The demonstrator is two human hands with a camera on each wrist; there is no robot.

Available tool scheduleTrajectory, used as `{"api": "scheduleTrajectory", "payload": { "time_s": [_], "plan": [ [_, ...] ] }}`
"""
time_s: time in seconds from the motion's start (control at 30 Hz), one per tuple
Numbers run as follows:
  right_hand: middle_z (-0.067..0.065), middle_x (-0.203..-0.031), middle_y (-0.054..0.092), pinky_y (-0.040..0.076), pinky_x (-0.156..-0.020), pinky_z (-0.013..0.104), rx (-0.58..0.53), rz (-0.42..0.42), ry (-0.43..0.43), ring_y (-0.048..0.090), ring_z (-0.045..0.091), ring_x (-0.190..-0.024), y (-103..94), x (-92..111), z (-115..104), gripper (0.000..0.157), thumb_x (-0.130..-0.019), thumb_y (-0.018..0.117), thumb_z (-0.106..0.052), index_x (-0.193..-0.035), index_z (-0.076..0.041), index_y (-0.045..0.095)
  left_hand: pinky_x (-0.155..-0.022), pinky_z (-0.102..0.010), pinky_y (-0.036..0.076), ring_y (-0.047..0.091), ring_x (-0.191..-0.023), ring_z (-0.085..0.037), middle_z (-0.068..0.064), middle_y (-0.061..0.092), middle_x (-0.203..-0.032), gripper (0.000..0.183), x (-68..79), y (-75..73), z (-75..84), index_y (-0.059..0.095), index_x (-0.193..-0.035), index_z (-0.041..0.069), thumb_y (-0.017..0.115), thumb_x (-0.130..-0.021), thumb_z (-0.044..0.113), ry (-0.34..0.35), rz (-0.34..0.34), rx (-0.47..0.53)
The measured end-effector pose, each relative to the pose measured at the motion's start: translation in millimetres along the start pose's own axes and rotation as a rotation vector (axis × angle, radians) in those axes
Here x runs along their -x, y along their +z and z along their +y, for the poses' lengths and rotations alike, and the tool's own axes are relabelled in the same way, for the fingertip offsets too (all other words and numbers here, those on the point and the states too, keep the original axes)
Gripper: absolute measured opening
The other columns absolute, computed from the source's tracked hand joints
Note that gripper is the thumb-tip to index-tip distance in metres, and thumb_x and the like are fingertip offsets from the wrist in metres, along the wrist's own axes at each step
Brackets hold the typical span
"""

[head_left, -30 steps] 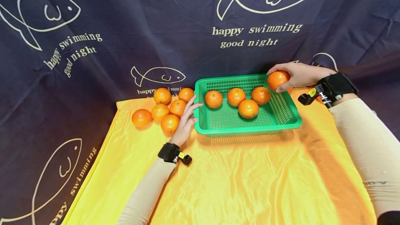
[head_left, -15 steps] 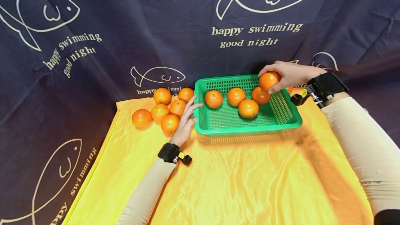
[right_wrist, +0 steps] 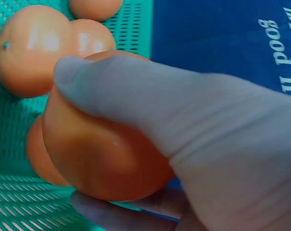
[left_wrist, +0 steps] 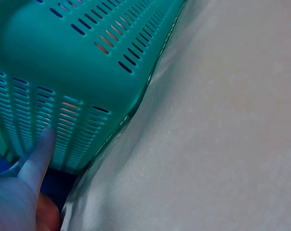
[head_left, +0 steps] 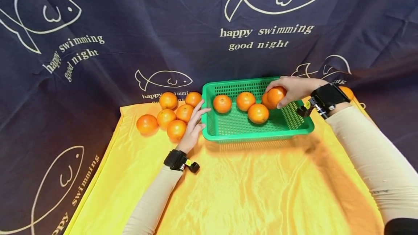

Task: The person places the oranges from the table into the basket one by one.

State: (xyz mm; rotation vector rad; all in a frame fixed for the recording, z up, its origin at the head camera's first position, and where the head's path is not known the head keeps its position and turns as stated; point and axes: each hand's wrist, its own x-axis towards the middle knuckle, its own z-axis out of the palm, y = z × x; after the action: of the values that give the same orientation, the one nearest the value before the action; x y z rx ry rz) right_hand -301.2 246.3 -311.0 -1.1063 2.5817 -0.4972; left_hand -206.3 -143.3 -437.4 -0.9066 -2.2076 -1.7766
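Observation:
My right hand (head_left: 295,87) grips an orange (head_left: 277,96) over the right end of a green plastic basket (head_left: 258,136). In the right wrist view, the thumb lies across the top of this orange (right_wrist: 107,149), with fingers underneath. Several oranges lie in the basket, among them one at the left (head_left: 222,103) and a front one (head_left: 258,114). The held orange partly hides another (head_left: 265,101). My left hand (head_left: 192,130) rests at the basket's left end, fingers extended; in the left wrist view a fingertip touches the slotted basket wall (left_wrist: 54,67).
Left of the basket, several loose oranges (head_left: 166,118) sit grouped on the yellow cloth (head_left: 245,184). Beyond my right wrist, another orange (head_left: 347,92) shows partly. A dark blue curtain (head_left: 183,28) with fish drawings hangs behind the cloth's back edge.
My right hand has carried the orange left and down, from the basket's right rim to over its inside. An orange behind the right wrist has come into sight. The left hand stays put.

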Motion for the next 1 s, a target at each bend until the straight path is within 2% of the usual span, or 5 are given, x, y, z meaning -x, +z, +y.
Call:
{"api": "scheduleTrajectory", "payload": {
  "time_s": [0.3,0.47,0.57,1.0],
  "plan": [
    [0.012,-0.11,0.07,0.053,-0.076,0.04,-0.002,-0.06,-0.01,0.06,0.023,-0.088,20.6,-9.4,1.9,0.062,-0.065,0.087,-0.01,-0.123,-0.006,0.065,-0.112,-0.076,0.019,0.018,-0.151,-0.04,-0.026,0.014,-0.166,0.049,1.6,-0.3,-0.8,0.05,-0.14,-0.004,0.041,-0.092,-0.005,-0.015,0.0,-0.008],
    [0.013,-0.101,0.07,0.051,-0.074,0.038,-0.014,-0.117,0.028,0.058,0.023,-0.084,26.4,-7.9,-1.8,0.061,-0.065,0.086,-0.008,-0.122,-0.007,0.064,-0.112,-0.076,0.019,0.017,-0.151,-0.042,-0.026,0.013,-0.166,0.053,1.3,0.1,-0.9,0.05,-0.14,-0.003,0.04,-0.089,-0.008,-0.018,-0.006,-0.007],
    [0.013,-0.101,0.068,0.049,-0.075,0.038,0.018,-0.141,0.064,0.058,0.023,-0.085,29.2,-8.6,-1.5,0.06,-0.065,0.086,-0.011,-0.121,-0.009,0.065,-0.112,-0.076,0.019,0.017,-0.151,-0.042,-0.026,0.013,-0.166,0.053,1.0,0.2,-0.6,0.051,-0.14,-0.003,0.04,-0.089,-0.009,-0.014,-0.006,-0.005],
    [0.022,-0.129,0.06,0.046,-0.093,0.053,0.087,-0.229,0.191,0.056,0.036,-0.106,34.2,-15.2,-3.9,0.064,-0.072,0.086,-0.022,-0.129,-0.008,0.061,-0.112,-0.077,0.018,0.018,-0.151,-0.042,-0.027,0.014,-0.165,0.051,-0.1,-0.7,2.3,0.051,-0.139,-0.003,0.041,-0.09,-0.008,-0.006,0.0,-0.006]
  ]
}}
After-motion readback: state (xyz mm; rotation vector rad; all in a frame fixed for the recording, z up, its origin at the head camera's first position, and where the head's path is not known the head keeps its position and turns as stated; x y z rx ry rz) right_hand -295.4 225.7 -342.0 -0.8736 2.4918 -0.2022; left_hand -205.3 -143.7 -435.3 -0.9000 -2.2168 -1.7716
